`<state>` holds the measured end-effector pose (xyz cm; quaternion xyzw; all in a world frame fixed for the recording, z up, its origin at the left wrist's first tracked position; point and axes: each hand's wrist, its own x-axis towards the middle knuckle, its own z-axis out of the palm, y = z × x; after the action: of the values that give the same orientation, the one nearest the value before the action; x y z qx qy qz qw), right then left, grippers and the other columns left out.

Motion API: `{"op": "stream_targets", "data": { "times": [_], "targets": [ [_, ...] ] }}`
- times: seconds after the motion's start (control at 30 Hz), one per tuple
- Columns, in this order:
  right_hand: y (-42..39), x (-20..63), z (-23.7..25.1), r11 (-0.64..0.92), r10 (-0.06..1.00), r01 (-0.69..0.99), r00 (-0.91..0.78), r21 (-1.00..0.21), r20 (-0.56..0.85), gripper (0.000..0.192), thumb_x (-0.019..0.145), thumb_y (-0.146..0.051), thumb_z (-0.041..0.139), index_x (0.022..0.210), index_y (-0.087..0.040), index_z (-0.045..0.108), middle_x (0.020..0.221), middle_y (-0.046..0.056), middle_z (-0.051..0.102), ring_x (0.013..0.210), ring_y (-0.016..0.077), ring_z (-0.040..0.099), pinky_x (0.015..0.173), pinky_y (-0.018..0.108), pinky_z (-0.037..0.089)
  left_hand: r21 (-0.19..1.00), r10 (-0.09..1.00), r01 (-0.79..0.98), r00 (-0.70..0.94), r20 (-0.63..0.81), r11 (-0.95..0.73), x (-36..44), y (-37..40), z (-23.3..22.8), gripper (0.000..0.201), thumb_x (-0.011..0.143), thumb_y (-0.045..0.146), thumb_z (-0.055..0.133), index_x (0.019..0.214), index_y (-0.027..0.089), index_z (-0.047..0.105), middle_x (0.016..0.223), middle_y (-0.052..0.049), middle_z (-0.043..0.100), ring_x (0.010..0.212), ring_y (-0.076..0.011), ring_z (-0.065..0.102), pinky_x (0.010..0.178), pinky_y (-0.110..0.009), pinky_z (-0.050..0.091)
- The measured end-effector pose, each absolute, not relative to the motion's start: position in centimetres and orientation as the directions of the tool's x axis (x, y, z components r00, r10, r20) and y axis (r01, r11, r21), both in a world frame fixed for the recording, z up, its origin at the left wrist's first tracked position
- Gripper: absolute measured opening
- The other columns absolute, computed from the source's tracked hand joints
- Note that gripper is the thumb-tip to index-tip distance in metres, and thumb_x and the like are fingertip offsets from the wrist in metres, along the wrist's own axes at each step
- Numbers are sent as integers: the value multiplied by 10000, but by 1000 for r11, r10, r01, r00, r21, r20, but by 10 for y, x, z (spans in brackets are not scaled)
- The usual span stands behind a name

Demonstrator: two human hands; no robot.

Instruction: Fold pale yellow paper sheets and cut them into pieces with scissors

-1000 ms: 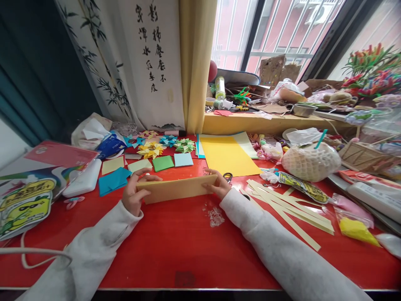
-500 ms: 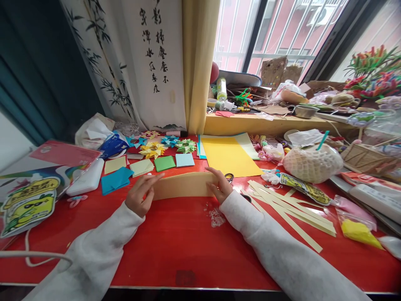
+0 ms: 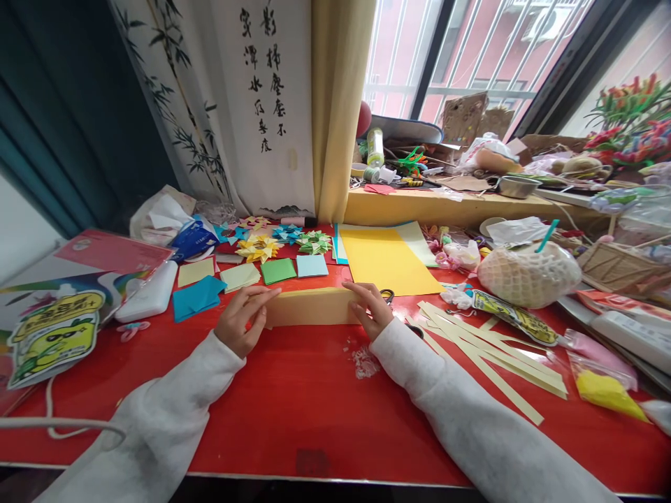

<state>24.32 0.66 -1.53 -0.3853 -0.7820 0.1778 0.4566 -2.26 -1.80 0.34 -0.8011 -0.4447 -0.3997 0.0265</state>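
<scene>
Since a second ago, folded pale tan paper strip (image 3: 312, 307) has gone from tilted and raised to lying flat and level on glossy red tabletop (image 3: 293, 398); both hands have closed in toward its ends.

Head view: left hand (image 3: 242, 321) at strip's left end, fingers loosely curled, fingertips touching the paper edge, pressing rather than gripping. Right hand (image 3: 371, 307) at right end, fingers spread flat on top of the strip, palm down. Both arms in white fleece sleeves.

Strip sits mid-table, just in front of a row of small coloured paper squares (image 3: 277, 270). Behind those, folded paper stars (image 3: 256, 247) in yellow, blue, green. Large yellow paper sheet (image 3: 385, 260) beyond the right hand; black-handled scissors (image 3: 386, 296) just beside that hand, partly hidden. Long cream paper strips (image 3: 482, 356) fanned out to the right. Netted pale round fruit (image 3: 527, 274) further right. Blue paper pieces (image 3: 195, 296) and white plastic case (image 3: 149, 293) left of strip.
</scene>
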Motion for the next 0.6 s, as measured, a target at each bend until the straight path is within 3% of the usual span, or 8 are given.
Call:
{"op": "stream_targets", "data": {
  "times": [0.43,0.6],
  "targets": [
    [5,243,-15,634,770,439,-283,-636,572,311,827,-262,343,1102,-257,488,1015,72,446,961,193,476,845,357,397,262,665,740,318,676,-619,-24,-15,2,358,796,158,400,1133,245,486,998,-46,481,958,-171,486,862,-290,393],
    [3,244,-12,606,793,417,-247,-678,557,308,835,-267,328,1105,-251,476,937,58,499,870,175,503,771,321,419,198,592,712,360,721,-674,-29,-16,1,390,820,97,322,1139,256,481,923,-45,521,866,-148,516,772,-259,424]
  ]
}}
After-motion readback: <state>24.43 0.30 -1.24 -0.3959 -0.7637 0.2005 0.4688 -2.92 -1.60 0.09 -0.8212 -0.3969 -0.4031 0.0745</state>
